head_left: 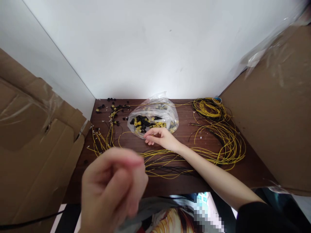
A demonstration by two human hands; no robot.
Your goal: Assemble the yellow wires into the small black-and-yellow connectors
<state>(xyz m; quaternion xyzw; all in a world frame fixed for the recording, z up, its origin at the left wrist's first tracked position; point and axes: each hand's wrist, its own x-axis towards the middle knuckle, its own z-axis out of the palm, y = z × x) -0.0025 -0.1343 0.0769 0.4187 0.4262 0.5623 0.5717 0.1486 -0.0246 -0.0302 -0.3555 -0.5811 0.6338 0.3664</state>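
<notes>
Raised close to the camera at the lower left, my left hand (113,187) is blurred, its fingers curled closed; whatever they hold, if anything, cannot be made out. My right hand (161,138) is at the near edge of a clear plastic bag (173,111), thumb and forefinger pinched together on something too small to name. Inside the open bag lie black and yellow connector pieces (145,122). A long bundle of yellow and black wires (228,152) runs behind my left hand and under my right forearm, curving up at the right.
Loose black caps and yellow pieces (113,110) are scattered at the table's back left. Coiled yellow wire (209,108) sits at the back right. Cardboard sheets (36,145) stand at the left and right sides, with a white wall (155,48) behind the brown table (170,187).
</notes>
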